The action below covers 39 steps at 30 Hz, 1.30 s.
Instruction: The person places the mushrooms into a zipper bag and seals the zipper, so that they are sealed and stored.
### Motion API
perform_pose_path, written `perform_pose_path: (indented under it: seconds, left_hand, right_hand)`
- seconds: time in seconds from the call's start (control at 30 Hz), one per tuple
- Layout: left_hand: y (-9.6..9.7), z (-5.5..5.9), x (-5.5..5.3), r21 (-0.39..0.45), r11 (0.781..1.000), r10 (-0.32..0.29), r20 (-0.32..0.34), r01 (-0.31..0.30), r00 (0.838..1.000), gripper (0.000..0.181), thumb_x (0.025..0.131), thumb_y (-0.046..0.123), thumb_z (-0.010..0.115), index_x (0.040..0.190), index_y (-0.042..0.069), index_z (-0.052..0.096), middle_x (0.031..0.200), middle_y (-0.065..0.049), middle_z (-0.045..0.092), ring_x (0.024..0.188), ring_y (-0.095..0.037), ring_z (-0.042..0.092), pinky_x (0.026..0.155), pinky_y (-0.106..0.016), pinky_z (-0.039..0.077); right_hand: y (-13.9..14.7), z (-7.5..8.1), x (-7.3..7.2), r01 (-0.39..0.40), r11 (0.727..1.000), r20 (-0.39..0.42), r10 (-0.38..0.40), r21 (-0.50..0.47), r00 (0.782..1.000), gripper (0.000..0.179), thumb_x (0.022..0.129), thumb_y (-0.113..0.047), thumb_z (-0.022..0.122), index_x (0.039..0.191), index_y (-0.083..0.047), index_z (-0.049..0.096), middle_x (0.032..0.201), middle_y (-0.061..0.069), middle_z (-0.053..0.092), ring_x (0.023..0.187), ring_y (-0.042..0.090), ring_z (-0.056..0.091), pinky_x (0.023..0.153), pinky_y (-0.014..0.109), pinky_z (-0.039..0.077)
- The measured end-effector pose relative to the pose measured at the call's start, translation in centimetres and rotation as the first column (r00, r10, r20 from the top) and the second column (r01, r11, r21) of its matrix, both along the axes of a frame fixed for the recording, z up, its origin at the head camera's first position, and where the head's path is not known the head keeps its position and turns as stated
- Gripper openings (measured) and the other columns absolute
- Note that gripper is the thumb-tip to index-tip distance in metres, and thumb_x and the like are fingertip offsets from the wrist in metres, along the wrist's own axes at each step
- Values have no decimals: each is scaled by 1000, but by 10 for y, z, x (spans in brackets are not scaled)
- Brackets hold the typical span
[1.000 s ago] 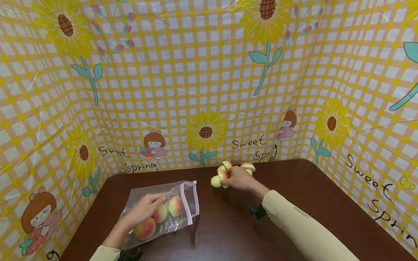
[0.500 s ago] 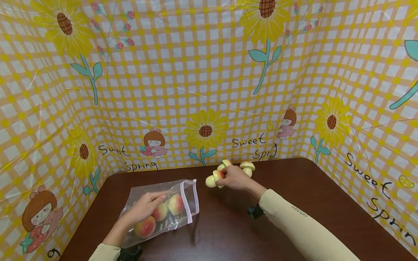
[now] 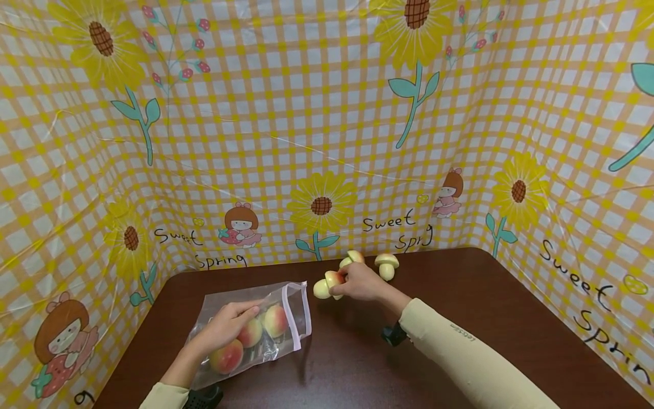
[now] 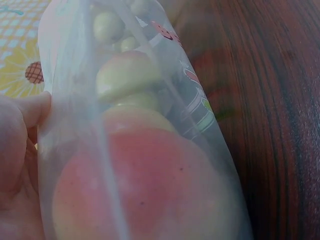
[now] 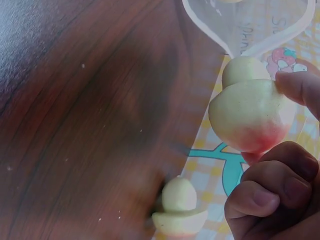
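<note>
My right hand (image 3: 361,281) pinches a mushroom (image 3: 334,278), its cap yellow and red, its pale stem pointing left. In the right wrist view, thumb and fingers grip this mushroom (image 5: 250,110) by its cap. A small pale piece shows below it in the head view; I cannot tell what it belongs to. On the left, my left hand (image 3: 230,326) holds a clear zip bag (image 3: 217,304) lying on the table, its white-edged mouth facing right. Several mushrooms (image 3: 250,333) are inside; a big red cap (image 4: 145,185) fills the left wrist view.
Near the back edge of the dark wooden table (image 3: 357,352), one mushroom (image 3: 386,266) stands cap up. Another mushroom (image 3: 353,257) lies partly hidden behind my right hand. A checked cloth (image 3: 327,136) with sunflowers hangs around the back and sides.
My right hand has moved left and slightly toward me with the mushroom, uncovering the upright one behind it. My left hand and the bag have stayed in place.
</note>
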<state>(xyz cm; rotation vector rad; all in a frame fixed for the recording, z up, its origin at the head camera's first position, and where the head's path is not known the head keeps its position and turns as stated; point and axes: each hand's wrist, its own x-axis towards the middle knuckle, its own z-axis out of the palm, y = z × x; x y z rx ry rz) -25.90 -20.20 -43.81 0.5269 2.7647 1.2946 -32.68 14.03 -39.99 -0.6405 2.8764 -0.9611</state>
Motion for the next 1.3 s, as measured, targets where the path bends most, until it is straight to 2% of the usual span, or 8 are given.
perform_pose_path:
  seconds: [0.17,0.37,0.8,1.07,1.3]
  left_hand:
    - [-1,0,-1,0,1000,-8,0,8,1000,36,106,31,52,135,16,66,140,-9,62,135,-33,52,113,-58,37]
    - [-2,-1,-1,0,1000,-8,-6,8,1000,36,106,31,53,135,16,67,139,-9,62,135,-33,52,112,-58,38]
    - [-2,1,-1,2,1000,5,-3,-5,1000,35,105,30,53,135,18,67,140,-8,62,136,-33,51,113,-59,36]
    - [-2,-2,-3,11,1000,8,15,-8,1000,35,105,31,54,135,19,67,140,-7,62,136,-32,52,114,-58,36]
    - [-2,-1,-3,11,1000,-6,10,6,1000,35,105,31,53,135,19,66,141,-6,62,136,-31,52,114,-58,36]
  right_hand:
    - [-8,1,0,-16,1000,-1,16,27,1000,25,81,-30,79,86,-7,70,55,-8,41,51,8,37,52,22,32]
    - [-17,-1,1,-67,998,-2,67,17,998,30,79,-28,79,93,-3,71,54,-9,39,51,7,35,51,21,31]
    - [-35,0,9,-97,995,32,96,10,995,39,81,-30,81,104,0,72,60,-8,50,55,7,41,55,20,36]
    - [-46,-3,10,-113,993,24,112,17,993,37,78,-31,82,101,-3,74,71,-6,61,62,8,49,58,22,41]
    - [-55,-9,12,-123,992,15,123,19,992,34,77,-33,83,96,-6,75,69,-8,59,62,7,49,56,21,40]
